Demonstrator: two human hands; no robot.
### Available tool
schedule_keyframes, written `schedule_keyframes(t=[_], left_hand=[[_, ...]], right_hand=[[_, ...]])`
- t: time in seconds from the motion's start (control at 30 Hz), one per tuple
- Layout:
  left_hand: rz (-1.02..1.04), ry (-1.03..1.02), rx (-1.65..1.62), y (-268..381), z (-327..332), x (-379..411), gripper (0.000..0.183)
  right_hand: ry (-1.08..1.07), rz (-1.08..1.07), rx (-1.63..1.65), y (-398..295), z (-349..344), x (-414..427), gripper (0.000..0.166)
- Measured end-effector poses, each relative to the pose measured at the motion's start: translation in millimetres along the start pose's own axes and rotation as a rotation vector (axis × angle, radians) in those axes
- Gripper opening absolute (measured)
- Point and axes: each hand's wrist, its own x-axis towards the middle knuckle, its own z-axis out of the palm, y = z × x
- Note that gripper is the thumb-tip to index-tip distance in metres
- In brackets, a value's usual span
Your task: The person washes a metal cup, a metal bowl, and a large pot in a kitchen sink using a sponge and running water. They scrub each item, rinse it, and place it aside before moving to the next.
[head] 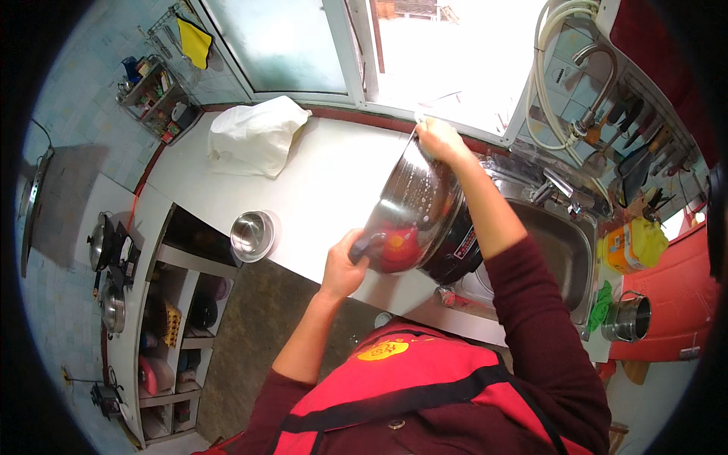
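Note:
A large shiny metal pot [409,196] is held tilted above the counter between my two hands. Water droplets speckle its surface, which mirrors my red apron. My left hand [344,266] grips the pot by a dark handle at its near side. At its far side, by the window, my right hand [441,141] is closed on the pot's edge; any handle there is mostly hidden. Behind and below the pot shows part of a black appliance [459,256], set beside the sink [560,242]. Which way the pot's mouth faces is hard to tell.
Nested metal bowls [250,233] sit near the counter's front edge. A white plastic bag [256,136] lies towards the back. Right of the sink stand a yellow jug [634,244], a green cloth [599,307] and a metal container [625,318]. A faucet [551,185] overhangs the sink.

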Motion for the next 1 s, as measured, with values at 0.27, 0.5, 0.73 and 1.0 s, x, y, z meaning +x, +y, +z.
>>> schedule_keyframes(t=[0.27, 0.5, 0.73, 1.0], left_hand=[[-0.07, 0.029, 0.079, 17.9, 11.4, 16.7, 0.037], [0.027, 0.047, 0.0, 5.9, 13.1, -4.2, 0.037], [-0.05, 0.069, 0.065, 0.0, 14.7, 15.6, 0.038], [-0.188, 0.015, -0.141, 6.0, 19.9, 50.9, 0.028]], right_hand=[[0.536, -0.303, -0.225, -77.6, 15.5, -122.7, 0.043], [-0.133, 0.183, 0.067, 46.5, -7.3, -11.1, 0.036], [-0.03, 0.111, -0.196, 27.7, 1.6, -83.8, 0.048], [0.373, 0.075, -0.078, -38.0, 25.2, -163.9, 0.07]])
